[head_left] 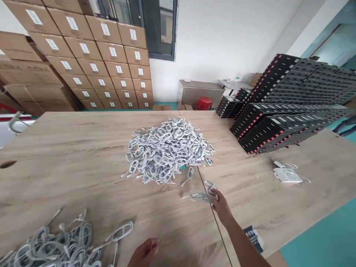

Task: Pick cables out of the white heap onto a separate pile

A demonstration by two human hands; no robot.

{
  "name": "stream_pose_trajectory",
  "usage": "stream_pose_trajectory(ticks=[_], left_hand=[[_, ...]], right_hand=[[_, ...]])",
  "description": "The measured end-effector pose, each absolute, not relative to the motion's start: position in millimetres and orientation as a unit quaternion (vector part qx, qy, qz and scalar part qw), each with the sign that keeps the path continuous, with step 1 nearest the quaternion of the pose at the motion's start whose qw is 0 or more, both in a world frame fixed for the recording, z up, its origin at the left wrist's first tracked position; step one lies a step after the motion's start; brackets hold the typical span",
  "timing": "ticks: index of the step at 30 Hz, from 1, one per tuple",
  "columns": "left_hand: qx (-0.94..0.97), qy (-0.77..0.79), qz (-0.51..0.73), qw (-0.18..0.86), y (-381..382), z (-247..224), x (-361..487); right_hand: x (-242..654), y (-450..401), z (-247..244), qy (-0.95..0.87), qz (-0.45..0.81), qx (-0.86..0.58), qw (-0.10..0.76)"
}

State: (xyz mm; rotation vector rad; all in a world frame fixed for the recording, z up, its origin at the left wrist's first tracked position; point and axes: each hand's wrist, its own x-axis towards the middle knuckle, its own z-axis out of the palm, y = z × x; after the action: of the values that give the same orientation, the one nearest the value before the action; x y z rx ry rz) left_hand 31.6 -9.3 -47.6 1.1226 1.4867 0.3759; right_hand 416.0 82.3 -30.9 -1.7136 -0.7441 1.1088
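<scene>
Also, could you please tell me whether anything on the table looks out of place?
One coiled cable lies just off the front edge of the big cable pile, so it looks strayed. I see no spill or damage.

Single head-worn view, positioned above the wooden tabletop (83, 167), axis forward and angled down, near range at the lower edge, white wall (228, 33) farther off at upper centre.
</scene>
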Motion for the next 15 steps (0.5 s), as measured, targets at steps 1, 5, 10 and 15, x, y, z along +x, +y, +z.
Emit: stream_pose_trajectory(ticks=[1, 5, 10, 15], left_hand=[[0.518, 0.642, 0.164, 0.540, -8, -51, 28], [0.692, 0.670, 0.139, 0.231, 1, -64, -9], [0.729, 0.683, -0.008, 0.041, -1, -80, -71], [0.762, 0.646, -0.019, 0.042, -24, -94, -106]], right_hand=[[418, 76, -27, -0.253, 0.469, -0.680, 0.504], [426, 70, -8, -0.170, 0.488, -0.666, 0.538], [435, 79, 15, -0.250, 0.520, -0.633, 0.516], [441, 76, 25, -0.293, 0.493, -0.655, 0.492]])
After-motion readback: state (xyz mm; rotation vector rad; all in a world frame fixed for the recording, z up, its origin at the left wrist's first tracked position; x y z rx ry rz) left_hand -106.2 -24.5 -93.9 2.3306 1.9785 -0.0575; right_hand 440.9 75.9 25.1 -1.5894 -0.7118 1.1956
